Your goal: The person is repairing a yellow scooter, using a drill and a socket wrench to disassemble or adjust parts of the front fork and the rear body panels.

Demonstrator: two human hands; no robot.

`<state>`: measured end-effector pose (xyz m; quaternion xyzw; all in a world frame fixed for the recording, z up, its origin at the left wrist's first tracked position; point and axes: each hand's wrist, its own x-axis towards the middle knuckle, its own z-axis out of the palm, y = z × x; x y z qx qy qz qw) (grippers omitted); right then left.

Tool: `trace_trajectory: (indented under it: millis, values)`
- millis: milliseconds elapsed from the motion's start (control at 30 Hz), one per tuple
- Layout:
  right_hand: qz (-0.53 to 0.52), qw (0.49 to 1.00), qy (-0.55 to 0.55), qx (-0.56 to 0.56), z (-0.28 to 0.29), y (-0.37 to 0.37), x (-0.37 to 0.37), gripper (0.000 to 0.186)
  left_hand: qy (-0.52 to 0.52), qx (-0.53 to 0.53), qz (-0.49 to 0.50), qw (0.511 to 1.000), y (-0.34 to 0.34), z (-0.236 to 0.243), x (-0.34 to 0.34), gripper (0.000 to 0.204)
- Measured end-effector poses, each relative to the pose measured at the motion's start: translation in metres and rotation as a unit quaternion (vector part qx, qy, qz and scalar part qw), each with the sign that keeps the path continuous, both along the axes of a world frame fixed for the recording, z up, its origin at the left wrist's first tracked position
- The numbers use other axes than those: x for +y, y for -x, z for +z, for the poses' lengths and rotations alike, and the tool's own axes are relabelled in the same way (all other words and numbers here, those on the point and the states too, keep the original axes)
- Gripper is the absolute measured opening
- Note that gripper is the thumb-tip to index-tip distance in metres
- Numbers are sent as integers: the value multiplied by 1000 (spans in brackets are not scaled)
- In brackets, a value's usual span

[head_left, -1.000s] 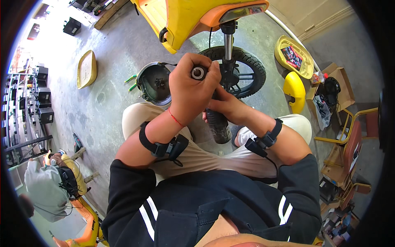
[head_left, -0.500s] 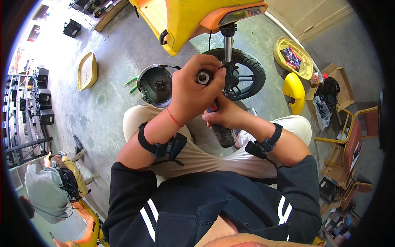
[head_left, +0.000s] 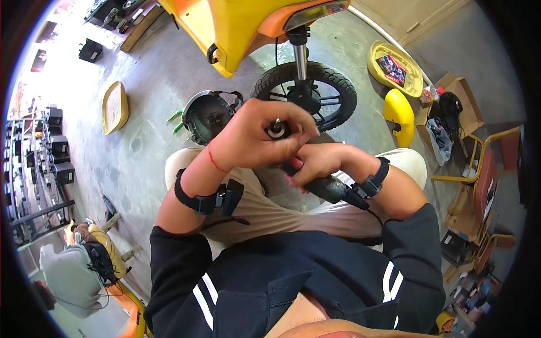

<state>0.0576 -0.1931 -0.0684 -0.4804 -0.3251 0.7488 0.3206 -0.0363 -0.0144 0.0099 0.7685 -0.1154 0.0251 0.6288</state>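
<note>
My left hand [head_left: 256,138] is wrapped round the chuck of a cordless drill [head_left: 329,190], its fingers closed. The chuck's round metal mouth points up between thumb and fingers, and a thin metal tip shows in it. My right hand [head_left: 321,162] grips the drill's handle just below and to the right. The drill's dark lower end sticks out toward my right wrist; most of its body is hidden by my hands. Beyond them stands the spoked front wheel [head_left: 348,96] of a yellow scooter [head_left: 236,28].
An upturned dark helmet [head_left: 194,115] holds small dark pieces, with green-handled pliers [head_left: 176,118] beside it. Yellow panels [head_left: 399,115] and an open cardboard box [head_left: 466,107] lie right. A yellow tray-like part [head_left: 115,110] lies left. Another person [head_left: 70,276] is at lower left.
Both hands have come slightly closer to me. The drill's lower end has swung right toward my wrist. A thin tip now shows in the chuck's mouth.
</note>
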Motion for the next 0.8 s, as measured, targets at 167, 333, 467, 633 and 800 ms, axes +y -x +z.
trace_trajectory:
  millis: [167, 333, 467, 633, 800]
  values:
    - [78, 993, -37, 84, -6, 10, -12, 76, 43, 3, -182, 982, 0, 1, -1, 10]
    - [88, 987, -118, 59, -33, 35, -16, 78, 116, 59, -392, 911, -8, 5, -11, 8]
    - [68, 973, -218, -23, -53, 53, -6, 81, 99, 67, -471, 874, -4, 7, -25, 11]
    - [67, 916, -244, -311, -46, 16, 11, 41, 106, 140, -176, 968, 12, 10, -24, 13]
    - [-22, 762, -246, -598, -33, -24, -10, 59, 159, 99, 146, 971, -12, -9, -21, 4]
